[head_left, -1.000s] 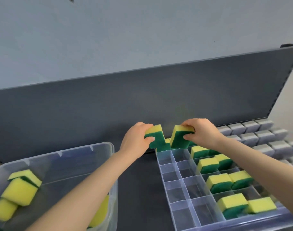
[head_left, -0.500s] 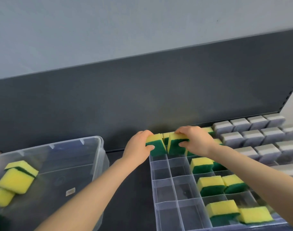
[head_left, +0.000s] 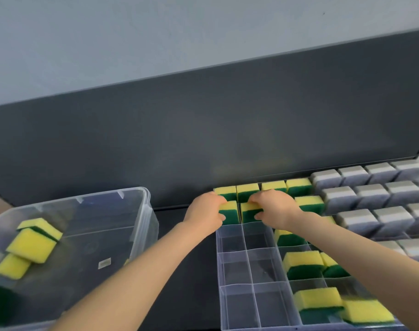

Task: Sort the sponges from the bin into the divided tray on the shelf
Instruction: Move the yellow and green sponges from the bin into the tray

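My left hand (head_left: 207, 211) clamps one sponge (head_left: 230, 213) and my right hand (head_left: 274, 207) its neighbour (head_left: 248, 213), both seated side by side in the divided tray's (head_left: 219, 259) second row from the far end. The bin's (head_left: 145, 211) loose sponges (head_left: 32, 244) lie left and nearer (left hand's closer).

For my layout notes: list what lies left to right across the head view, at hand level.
clear bin → left hand → left sponge → right sponge → right hand → grey blocks
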Demonstrator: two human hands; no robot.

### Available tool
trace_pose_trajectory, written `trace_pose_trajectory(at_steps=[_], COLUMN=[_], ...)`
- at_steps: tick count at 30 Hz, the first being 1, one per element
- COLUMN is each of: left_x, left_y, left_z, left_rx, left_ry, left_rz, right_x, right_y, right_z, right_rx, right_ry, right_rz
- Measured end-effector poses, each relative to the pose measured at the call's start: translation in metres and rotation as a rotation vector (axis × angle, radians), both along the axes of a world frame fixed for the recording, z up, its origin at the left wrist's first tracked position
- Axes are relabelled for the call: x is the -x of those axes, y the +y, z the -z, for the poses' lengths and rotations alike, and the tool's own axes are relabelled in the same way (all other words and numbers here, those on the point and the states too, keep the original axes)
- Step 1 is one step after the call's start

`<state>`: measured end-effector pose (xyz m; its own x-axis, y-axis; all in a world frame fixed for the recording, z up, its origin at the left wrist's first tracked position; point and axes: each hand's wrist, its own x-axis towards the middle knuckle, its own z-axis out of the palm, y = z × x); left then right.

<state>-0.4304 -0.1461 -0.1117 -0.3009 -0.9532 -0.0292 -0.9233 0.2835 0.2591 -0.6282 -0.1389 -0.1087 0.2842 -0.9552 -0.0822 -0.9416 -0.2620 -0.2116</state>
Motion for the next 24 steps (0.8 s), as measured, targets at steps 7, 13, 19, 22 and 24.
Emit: trace_pose_trajectory(at_steps=[7,13,19,22,24], left_x=[0.007,0.001,-0.023,-0.048,-0.071], left_y=[0.004,0.008,0.016,0.021,0.025], left_z=[0.015,0.008,-0.017,-0.035,-0.047], left_rx=[-0.009,-0.001,0.105,0.136,0.147], left_ry=[-0.046,-0.026,-0.015,-0.016,-0.015], left_rz=[-0.023,0.002,0.023,0.006,-0.021], right_x=[-0.004,-0.003,-0.016,-0.034,-0.051], right_y=[0.002,0.006,0.017,0.022,0.025], right_z=[0.004,-0.003,-0.03,-0.046,-0.055], right_rx=[0.0,-0.009,0.088,0.144,0.165], right_ry=[0.071,0.038,-0.024,-0.049,-0.063], right_rz=[0.001,0.007,-0.009,-0.04,-0.05])
